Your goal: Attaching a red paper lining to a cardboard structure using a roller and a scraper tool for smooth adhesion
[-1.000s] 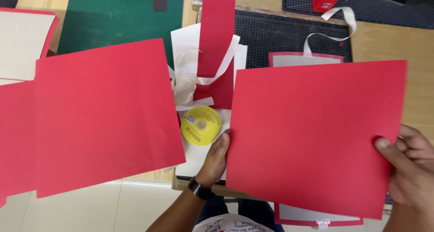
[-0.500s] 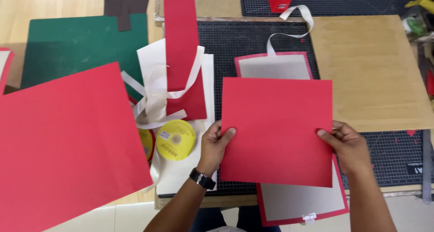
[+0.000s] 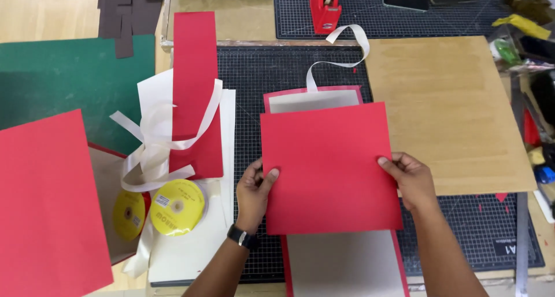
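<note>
Red card sheet (image 3: 329, 167) lies over grey board (image 3: 341, 262) at desk centre. Left hand (image 3: 254, 187) grasps its 9 o'clock edge, right hand (image 3: 411, 178) its 3 o'clock edge. Advise squaring edges evenly before pressing.

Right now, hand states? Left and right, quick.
Left hand: closed on the left edge of the red paper sheet, thumb on top.
Right hand: closed on the sheet's right edge, thumb on top.
</note>
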